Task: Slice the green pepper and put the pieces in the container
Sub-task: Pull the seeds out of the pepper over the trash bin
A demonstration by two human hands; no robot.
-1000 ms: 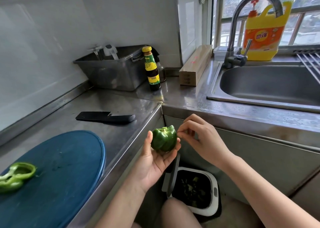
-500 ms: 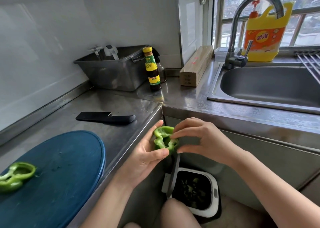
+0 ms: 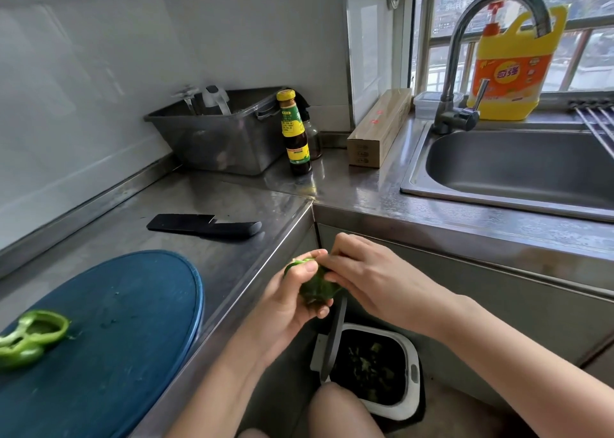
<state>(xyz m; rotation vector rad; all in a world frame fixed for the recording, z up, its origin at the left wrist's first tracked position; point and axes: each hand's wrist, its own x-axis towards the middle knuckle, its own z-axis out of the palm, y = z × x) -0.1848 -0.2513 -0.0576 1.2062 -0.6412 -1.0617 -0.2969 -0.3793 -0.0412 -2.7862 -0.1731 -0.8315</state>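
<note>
Hands meet at lower centre of the frame, just off the counter's [image 3: 365,198] front edge and above an open waste bin [image 3: 382,331] on the floor. The left hand [image 3: 285,301] cups the green pepper [image 3: 317,286] from below, thumb pressed across its upper side and fingers curled under it. The right hand [image 3: 372,278] comes in from the right with bent fingers closing on the pepper's top; whether its fingertips reach inside cannot be told. Only dark glossy skin shows between the two hands. At lower left a blue cutting board [image 3: 126,321] carries a cut pepper piece [image 3: 33,336] near its left edge, and a black knife [image 3: 206,225] lies flat on the steel just beyond the board. Further back, left of centre, stands a steel tub [image 3: 212,142] with a sauce bottle [image 3: 295,135] beside it and a long cardboard box [image 3: 378,128] to its right. At the right are the sink [image 3: 415,172], its faucet [image 3: 461,55] and a yellow detergent jug [image 3: 511,72] on the sill. Half a second ago the pepper's pale hollow faced up between the hands; now it is turned so the skin shows, and the right hand has closed in tighter. A second ago it lay on the open left palm.
</note>
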